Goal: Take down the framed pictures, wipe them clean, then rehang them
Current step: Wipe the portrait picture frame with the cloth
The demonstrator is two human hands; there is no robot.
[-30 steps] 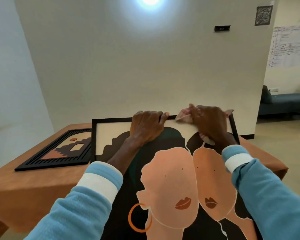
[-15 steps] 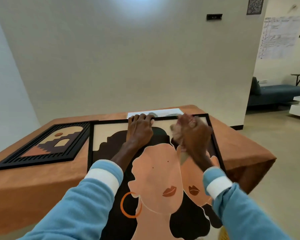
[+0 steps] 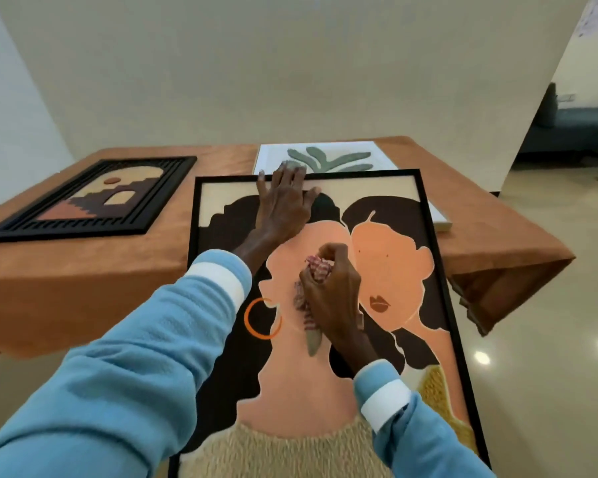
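The table, draped in a rust-orange cloth, stretches out to both sides of my hands. Under both hands lies the large black-framed picture of two faces. Its far end rests on the table and its near end reaches past the table's front edge toward me.

Off to the left of my left hand, well apart from it, a picture of an arch and steps in a ribbed black frame lies flat on the table. Just beyond my left fingertips is a white-framed picture of a green plant, partly tucked under the top edge of the large frame.

My left hand lies flat on the upper part of the large picture, fingers straight and spread, tips at the top rail of the frame. My right hand sits nearer to me, on the picture's middle, fingers curled tight round a bunched red-and-white checked rag. The rag sticks out above my knuckles and hangs below my palm against the picture's face.
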